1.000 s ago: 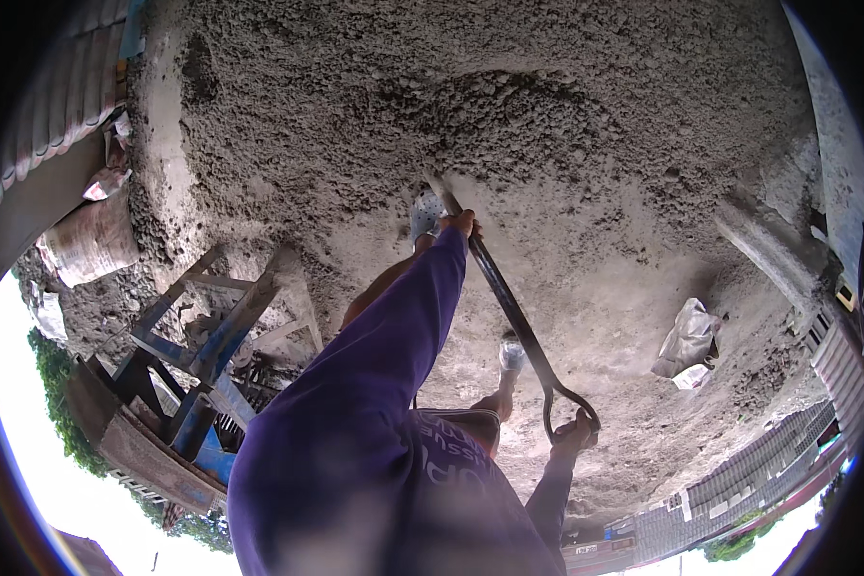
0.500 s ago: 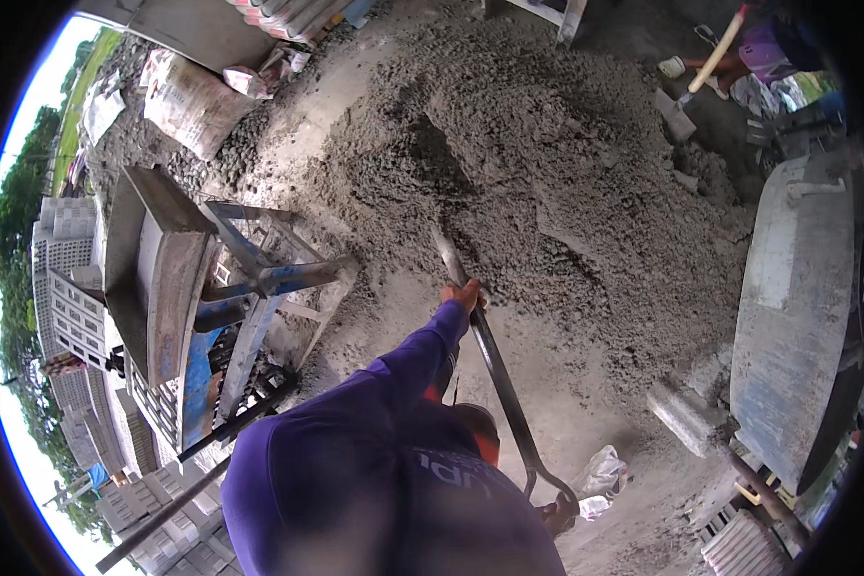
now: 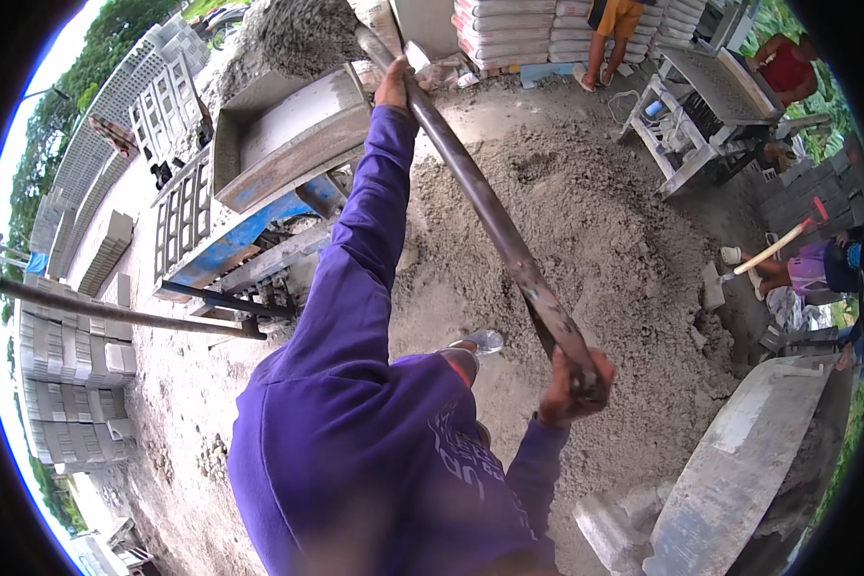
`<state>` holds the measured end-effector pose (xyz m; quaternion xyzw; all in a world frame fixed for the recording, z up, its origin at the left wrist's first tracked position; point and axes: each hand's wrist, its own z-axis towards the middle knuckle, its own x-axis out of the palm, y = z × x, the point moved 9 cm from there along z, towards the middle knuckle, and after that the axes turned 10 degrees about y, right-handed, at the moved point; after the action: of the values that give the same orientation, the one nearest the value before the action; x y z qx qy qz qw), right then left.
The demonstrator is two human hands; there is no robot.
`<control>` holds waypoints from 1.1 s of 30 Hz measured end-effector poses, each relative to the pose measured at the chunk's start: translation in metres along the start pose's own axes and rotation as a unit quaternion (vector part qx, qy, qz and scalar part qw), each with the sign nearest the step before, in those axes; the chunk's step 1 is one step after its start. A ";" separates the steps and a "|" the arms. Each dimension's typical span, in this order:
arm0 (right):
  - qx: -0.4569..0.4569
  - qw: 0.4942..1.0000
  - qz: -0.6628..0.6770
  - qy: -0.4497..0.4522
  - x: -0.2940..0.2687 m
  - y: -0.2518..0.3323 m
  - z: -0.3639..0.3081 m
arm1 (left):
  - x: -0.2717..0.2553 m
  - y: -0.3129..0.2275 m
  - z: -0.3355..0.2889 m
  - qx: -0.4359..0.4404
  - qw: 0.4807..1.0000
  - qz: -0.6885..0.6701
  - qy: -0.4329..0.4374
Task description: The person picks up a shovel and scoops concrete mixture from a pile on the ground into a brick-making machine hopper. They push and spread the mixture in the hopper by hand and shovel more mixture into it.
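My left hand (image 3: 394,86) is wrapped round the upper shaft of a shovel (image 3: 490,216), near its blade end. Lower down, at the right, my right hand (image 3: 578,389) grips the handle end. The shovel slants up to the left, raised off the ground. A heap of wet grey concrete mix (image 3: 293,38) rides on the blade, mostly covering it. Beneath that load is the open metal tray (image 3: 288,134) of a block-making machine with a blue frame (image 3: 226,245). Whether the blade touches the tray cannot be told.
A broad pile of grey mix (image 3: 586,221) covers the ground ahead. A long bar (image 3: 125,312) juts left from the machine. A metal tub (image 3: 739,461) stands right, stacked blocks (image 3: 67,413) left, and filled sacks (image 3: 504,34) behind. Co-workers (image 3: 614,24) stand at the back and right.
The shovel has come up from the pile and swung left over the machine, now loaded with mix. Both hands have risen with it, and my view has turned.
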<state>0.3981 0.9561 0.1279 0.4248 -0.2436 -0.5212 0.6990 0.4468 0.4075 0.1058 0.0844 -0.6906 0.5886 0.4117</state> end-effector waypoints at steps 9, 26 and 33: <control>-0.028 0.999 -0.013 0.027 -0.100 -0.011 -0.189 | -0.005 0.074 -0.195 -0.078 0.984 0.160 0.025; 0.641 0.332 -0.083 -0.687 -0.279 0.178 -0.725 | -0.302 0.574 -0.984 -0.830 0.432 0.352 0.002; 0.699 0.311 0.000 -0.644 -0.220 -0.043 -0.701 | -0.341 0.752 -0.774 -0.778 0.475 0.410 0.029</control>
<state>0.8508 1.3957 -0.2505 0.2848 -0.8902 -0.2655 -0.2364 0.5788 1.1854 -0.7061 -0.5806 -0.8086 -0.0865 0.0395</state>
